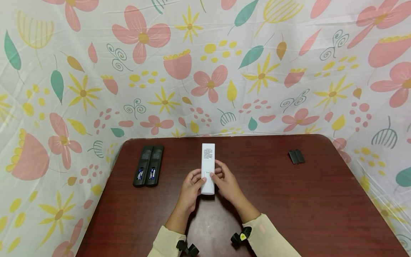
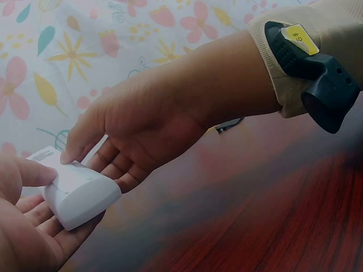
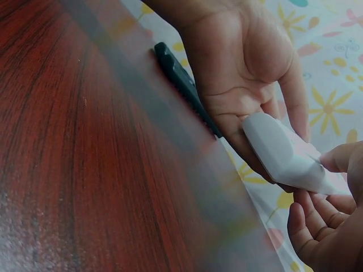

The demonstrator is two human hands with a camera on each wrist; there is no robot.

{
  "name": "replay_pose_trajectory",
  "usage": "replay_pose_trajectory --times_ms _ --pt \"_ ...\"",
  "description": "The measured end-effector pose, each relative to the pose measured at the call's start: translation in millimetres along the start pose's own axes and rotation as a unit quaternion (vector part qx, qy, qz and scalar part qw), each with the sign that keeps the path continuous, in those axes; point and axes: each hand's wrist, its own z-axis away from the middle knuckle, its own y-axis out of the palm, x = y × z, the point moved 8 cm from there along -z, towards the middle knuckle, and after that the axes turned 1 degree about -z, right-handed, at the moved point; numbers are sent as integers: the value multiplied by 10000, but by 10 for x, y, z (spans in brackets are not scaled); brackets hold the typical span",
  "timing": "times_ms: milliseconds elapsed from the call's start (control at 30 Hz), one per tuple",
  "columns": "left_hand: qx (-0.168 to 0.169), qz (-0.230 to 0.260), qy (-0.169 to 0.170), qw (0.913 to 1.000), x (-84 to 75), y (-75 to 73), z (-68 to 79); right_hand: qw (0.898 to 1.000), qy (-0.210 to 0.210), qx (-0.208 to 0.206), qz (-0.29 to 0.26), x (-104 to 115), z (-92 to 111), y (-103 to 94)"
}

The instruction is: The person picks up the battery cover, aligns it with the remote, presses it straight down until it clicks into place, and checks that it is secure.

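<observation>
A white remote control [image 1: 208, 157] is held face down above the middle of the table, its printed label and battery cover turned up. My left hand [image 1: 189, 191] grips its left side, thumb on the back and fingers beneath. On the other side my right hand [image 1: 228, 185] grips it too, with the thumb pressing near the small latch of the cover. From the left wrist view, the white remote's rounded end [image 2: 85, 201] shows between both hands, fingers supporting it from below. The right wrist view shows its end [image 3: 272, 141] resting on the left hand's fingers.
Two black remotes [image 1: 142, 164] lie side by side at the table's left, compartments uncovered and batteries [image 1: 152, 174] inside. Small black battery covers [image 1: 297, 156] lie at the right. The brown table [image 1: 257, 153] meets a flower-printed cloth [image 1: 208, 107] at its back and sides.
</observation>
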Motion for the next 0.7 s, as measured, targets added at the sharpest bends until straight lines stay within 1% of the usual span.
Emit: replay_pose_trajectory --times_ms 700 --pt "-22 122 -45 9999 21 3 -9 10000 9 -15 25 -8 4 -3"
